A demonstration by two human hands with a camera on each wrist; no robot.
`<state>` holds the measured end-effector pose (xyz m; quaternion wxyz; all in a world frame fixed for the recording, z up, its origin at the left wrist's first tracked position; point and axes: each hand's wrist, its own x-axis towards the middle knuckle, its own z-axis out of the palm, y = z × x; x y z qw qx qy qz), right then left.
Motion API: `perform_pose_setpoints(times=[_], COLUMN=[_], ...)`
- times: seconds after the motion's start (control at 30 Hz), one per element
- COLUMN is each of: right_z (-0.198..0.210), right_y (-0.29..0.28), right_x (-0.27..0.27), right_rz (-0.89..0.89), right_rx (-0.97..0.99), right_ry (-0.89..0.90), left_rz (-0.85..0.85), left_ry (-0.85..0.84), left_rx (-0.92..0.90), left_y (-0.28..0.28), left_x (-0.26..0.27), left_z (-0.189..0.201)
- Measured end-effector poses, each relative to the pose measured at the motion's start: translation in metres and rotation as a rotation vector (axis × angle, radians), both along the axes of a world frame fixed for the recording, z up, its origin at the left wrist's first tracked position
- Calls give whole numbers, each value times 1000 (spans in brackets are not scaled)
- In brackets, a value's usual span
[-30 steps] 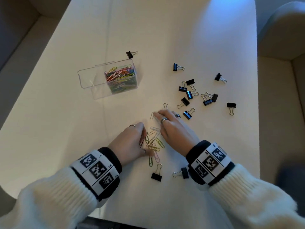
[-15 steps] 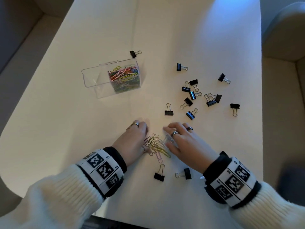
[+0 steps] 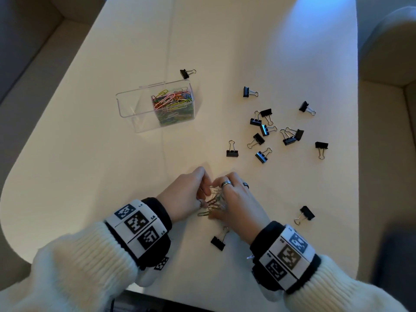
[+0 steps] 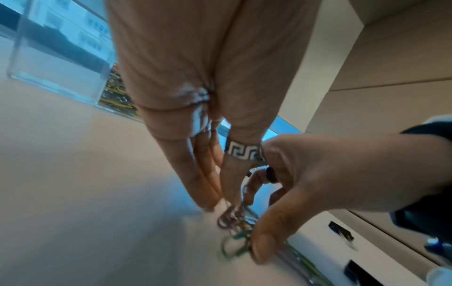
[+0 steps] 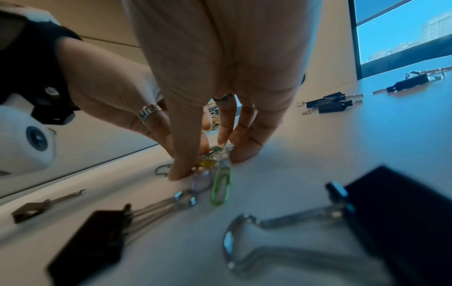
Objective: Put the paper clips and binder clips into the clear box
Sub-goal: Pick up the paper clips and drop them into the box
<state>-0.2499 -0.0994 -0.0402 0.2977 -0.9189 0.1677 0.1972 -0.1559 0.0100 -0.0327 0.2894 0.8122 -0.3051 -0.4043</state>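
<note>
A small pile of coloured paper clips (image 3: 212, 200) lies on the table between my two hands. My left hand (image 3: 198, 190) has its straight fingertips (image 4: 208, 201) on the table against the pile's left side. My right hand (image 3: 234, 197) brackets the pile, thumb (image 5: 177, 172) on one side and fingers on the other, pinching the paper clips (image 5: 221, 185) together. The clear box (image 3: 128, 104) stands further back and to the left; its right compartment holds several coloured paper clips (image 3: 173, 102) and its left compartment looks bare. Several black binder clips (image 3: 265, 129) lie scattered to the right.
Single binder clips lie near my hands: one ahead (image 3: 231, 152), one just behind my right hand (image 3: 218, 240), one to its right (image 3: 307, 213). Another binder clip (image 3: 187, 73) sits behind the box. Cushioned seats border the table on both sides.
My hands have drawn closer together. The loose spread of paper clips is now bunched tight between them, and my right hand's fingers have closed in on the pile.
</note>
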Motion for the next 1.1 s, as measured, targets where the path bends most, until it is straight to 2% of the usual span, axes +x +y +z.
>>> perform_pose_setpoints(times=[0.1,0.2,0.37,0.5,0.6,0.67,0.73,0.9,1.1], right_z=[-2,-3,-5,-8,-11,-11,-9,5,45], right_y=[-3,-5,-5,-1,-1,-3,-7,-21,-29], right_x=[9,16,22,20,18,20,24,40,98], right_rz=[-13,0,20,103,106,98,99,47,-76], right_rx=[15,42,33,-42,-29,-15,-14,6,1], right_ry=[-17,-33,-59,-71,-79,-77,-47,-105,-421], left_rz=[19,30,120,225,233,165,111,136,148], left_ry=[-34,-155,-532,-793,-741,-672,-613,-580,-563], left_rx=[-11,-56,-241,-259,-72,109,193,135,92], left_y=[7,14,18,16,9,5,5,11,20], left_x=[12,25,63,107,132,142,146,144,135], left_z=[8,25,52,65,67,62,53,37,33])
